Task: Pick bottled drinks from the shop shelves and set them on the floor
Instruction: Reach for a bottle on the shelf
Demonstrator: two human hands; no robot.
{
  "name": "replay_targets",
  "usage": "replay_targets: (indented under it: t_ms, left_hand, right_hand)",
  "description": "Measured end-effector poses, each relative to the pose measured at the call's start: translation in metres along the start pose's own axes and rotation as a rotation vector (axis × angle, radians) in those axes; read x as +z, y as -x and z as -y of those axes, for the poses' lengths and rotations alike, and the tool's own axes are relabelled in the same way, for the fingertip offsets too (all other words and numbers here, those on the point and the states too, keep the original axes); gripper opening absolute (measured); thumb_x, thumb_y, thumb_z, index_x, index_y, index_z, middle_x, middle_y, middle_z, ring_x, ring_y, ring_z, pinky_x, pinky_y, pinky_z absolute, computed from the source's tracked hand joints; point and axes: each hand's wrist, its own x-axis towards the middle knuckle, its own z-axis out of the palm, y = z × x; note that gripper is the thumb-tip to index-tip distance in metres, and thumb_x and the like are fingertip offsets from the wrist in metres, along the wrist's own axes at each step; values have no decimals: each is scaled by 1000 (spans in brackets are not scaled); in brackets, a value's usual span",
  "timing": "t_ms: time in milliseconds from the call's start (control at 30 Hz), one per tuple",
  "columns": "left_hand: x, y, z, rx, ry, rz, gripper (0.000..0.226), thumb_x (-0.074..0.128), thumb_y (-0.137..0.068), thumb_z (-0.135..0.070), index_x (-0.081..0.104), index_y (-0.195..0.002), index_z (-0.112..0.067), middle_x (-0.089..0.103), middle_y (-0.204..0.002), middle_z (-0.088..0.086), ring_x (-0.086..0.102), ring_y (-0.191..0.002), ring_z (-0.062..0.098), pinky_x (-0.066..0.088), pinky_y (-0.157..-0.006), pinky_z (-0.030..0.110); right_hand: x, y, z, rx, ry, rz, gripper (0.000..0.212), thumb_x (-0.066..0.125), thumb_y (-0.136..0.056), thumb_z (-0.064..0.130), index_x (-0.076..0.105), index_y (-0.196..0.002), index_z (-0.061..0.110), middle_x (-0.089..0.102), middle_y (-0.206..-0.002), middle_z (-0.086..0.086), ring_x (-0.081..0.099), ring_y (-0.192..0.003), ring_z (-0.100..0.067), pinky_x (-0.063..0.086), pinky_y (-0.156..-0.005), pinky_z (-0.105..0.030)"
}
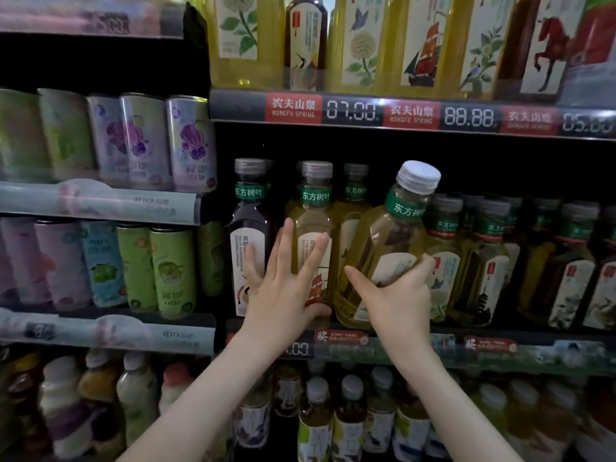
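My right hand [398,295] grips a yellow-green tea bottle [383,241] with a white cap, tilted to the right and pulled forward from the middle shelf. My left hand [283,295] reaches to an upright yellow tea bottle [313,225] with a grey cap; its fingers are spread straight on the front and the thumb hooks under the base. A dark tea bottle [248,228] stands just left of it. The floor is out of view.
The middle shelf [500,345] holds several more tea bottles to the right. Larger bottles stand on the top shelf [416,115]. Pastel cans [191,145] fill the left shelving. Small bottles [350,418] crowd the bottom shelf.
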Motion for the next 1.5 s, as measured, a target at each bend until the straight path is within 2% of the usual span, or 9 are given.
replay_targets:
  t_ms: [200, 333, 500, 633, 767, 867, 1067, 1333, 1500]
  left_hand:
    - [-8, -1, 6, 15, 93, -105, 95, 75, -79, -36, 14, -150, -25, 16, -157, 21, 36, -137, 37, 3, -113, 60]
    - [-5, 0, 12, 13, 68, -186, 93, 74, -78, -44, 19, -151, -25, 17, -158, 17, 13, -146, 29, -5, -114, 55]
    - [3, 1, 19, -232, 108, -172, 110, 53, -70, -79, -1, -153, -30, -22, -157, 12, -19, -144, 33, -5, -109, 65]
    - [9, 0, 17, -251, 76, -177, 103, 39, -76, -82, 3, -154, -25, -20, -157, 18, -18, -144, 40, 3, -107, 69]
    - [15, -3, 9, -261, 76, -238, 93, 37, -81, -75, 10, -154, -24, -11, -157, 21, -12, -144, 43, 4, -108, 68]
    - [20, -5, 2, -257, 68, -276, 89, 36, -83, -71, 10, -153, -23, -4, -158, 20, -8, -144, 41, 2, -107, 69]
    - [32, -7, -11, -250, 72, -290, 90, 37, -87, -63, -2, -154, -16, -1, -160, 14, -7, -146, 39, -3, -110, 66]
    - [42, 22, -64, -172, 230, -183, 71, 39, -94, -43, 6, -153, -22, -6, -158, 22, -10, -146, 36, -2, -114, 61]
    - [62, 90, -128, -45, 303, -81, 65, 49, -95, -29, 19, -151, -14, 4, -156, 23, 4, -146, 40, 5, -117, 57]
  right_hand:
    - [-1, -5, 1, 6, 101, 56, 104, 80, -61, 61, 16, -135, 28, 53, -127, -10, 59, -110, -30, 47, -74, -29]
    - [3, -10, 5, -50, 235, 94, 96, 74, -62, 69, 14, -127, 31, 54, -124, -9, 61, -103, -31, 45, -65, -28]
    - [7, -11, 3, -91, 285, 154, 101, 68, -63, 74, 12, -134, 29, 44, -128, -8, 53, -114, -28, 54, -79, -38]
    - [12, -5, 2, -221, 329, 76, 119, 59, -73, 73, -20, -147, 26, 19, -153, -17, 19, -140, -32, 24, -117, -48]
    - [19, 5, 1, -425, 370, 28, 95, 39, -87, 64, -26, -146, 29, -2, -158, -25, 3, -145, -34, 6, -114, -50]
    - [23, 1, -2, -443, 443, 59, 82, 28, -93, 61, -27, -146, 34, -11, -157, -25, -12, -146, -32, -2, -115, -50]
    - [25, -2, -5, -449, 458, 50, 69, 20, -98, 57, -18, -150, 32, -4, -157, -25, 5, -145, -39, -3, -116, -51]
    - [-19, 23, -25, -520, 472, 171, 77, 44, -94, 42, -4, -153, 32, 1, -162, -15, -1, -149, -30, -4, -117, -44]
    - [-90, 72, -99, -434, 449, 321, 55, 52, -96, 27, 38, -147, 10, 42, -145, -18, 42, -131, -33, 35, -106, -43]
